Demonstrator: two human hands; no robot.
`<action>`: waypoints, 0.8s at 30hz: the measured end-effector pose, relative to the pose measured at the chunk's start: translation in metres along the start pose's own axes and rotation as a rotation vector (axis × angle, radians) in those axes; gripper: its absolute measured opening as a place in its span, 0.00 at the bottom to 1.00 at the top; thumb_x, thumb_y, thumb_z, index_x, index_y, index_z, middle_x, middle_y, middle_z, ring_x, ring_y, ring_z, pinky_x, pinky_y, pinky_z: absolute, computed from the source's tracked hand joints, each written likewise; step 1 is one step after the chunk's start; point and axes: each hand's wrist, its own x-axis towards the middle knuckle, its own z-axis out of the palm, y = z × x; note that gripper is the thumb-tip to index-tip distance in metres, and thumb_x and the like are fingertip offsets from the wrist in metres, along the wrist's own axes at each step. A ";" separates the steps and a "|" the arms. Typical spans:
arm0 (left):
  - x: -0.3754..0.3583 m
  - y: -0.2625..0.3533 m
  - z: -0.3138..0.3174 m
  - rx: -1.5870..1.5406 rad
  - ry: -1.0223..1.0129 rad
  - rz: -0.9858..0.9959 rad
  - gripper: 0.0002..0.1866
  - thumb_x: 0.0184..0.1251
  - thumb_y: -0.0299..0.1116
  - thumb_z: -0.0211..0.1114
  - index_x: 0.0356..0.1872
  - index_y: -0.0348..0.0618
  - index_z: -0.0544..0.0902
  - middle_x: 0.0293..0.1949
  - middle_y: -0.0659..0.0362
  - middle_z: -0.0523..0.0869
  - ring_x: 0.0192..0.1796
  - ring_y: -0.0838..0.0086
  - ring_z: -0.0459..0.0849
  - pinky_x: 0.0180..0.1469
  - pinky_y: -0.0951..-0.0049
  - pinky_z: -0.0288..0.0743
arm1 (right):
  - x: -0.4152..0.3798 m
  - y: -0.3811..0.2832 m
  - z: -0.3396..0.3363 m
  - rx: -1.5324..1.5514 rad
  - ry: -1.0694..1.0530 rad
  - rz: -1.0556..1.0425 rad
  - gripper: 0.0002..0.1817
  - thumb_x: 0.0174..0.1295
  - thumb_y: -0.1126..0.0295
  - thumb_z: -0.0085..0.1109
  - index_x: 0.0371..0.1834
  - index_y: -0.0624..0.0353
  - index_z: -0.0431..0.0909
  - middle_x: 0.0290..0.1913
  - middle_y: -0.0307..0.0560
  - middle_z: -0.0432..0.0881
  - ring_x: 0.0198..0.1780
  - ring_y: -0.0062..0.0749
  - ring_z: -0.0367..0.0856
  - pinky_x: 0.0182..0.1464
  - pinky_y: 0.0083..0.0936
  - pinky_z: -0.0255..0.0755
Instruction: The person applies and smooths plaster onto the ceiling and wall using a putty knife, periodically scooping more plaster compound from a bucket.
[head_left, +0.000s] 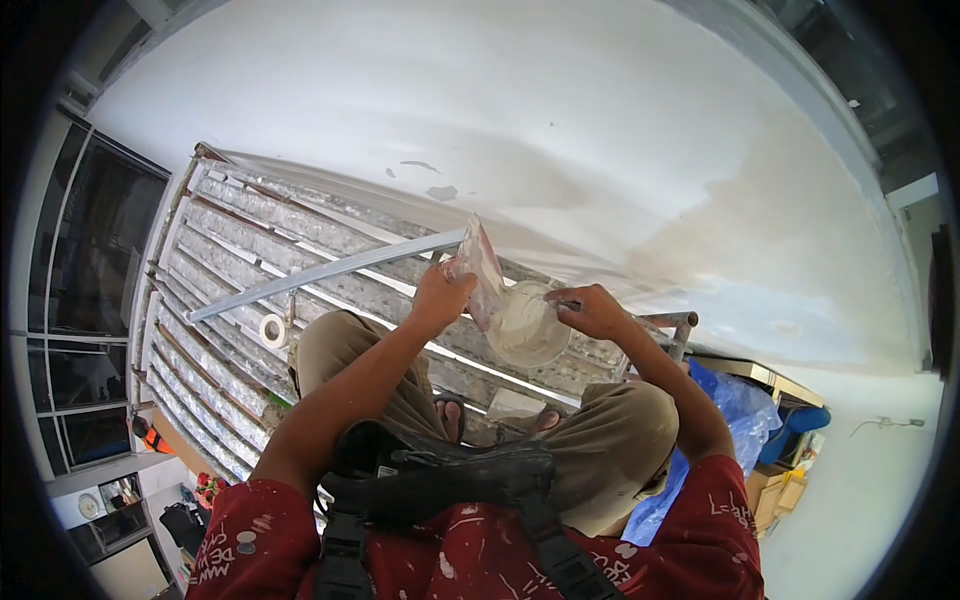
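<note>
My left hand (443, 296) is closed around a plastic bag (482, 278), whitish with pink marks, which stands up beside the bucket. A round bucket (530, 340) of pale, creamy paste sits in front of me between my knees. At its right rim, my right hand (594, 312) grips a tool with a short dark handle (567, 304). The tool's working end is hard to make out against the paste. A long grey metal straightedge (330, 272) lies slanting to the left, its upper end close to the bag.
I squat on a slatted scaffold platform (230, 230) spattered with white. A tape roll (272, 330) lies left of my knee. Ahead rises a wall (450, 110) with damp-looking patches. A rusty pipe end (670, 320) and blue plastic sheeting (735, 400) are at right.
</note>
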 end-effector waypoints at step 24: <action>-0.008 0.013 0.018 0.218 -0.033 0.212 0.28 0.59 0.38 0.63 0.61 0.39 0.80 0.41 0.41 0.89 0.43 0.49 0.88 0.49 0.57 0.80 | 0.015 0.008 -0.024 0.216 -0.038 0.303 0.21 0.59 0.59 0.61 0.47 0.66 0.85 0.31 0.56 0.88 0.27 0.40 0.86 0.37 0.35 0.80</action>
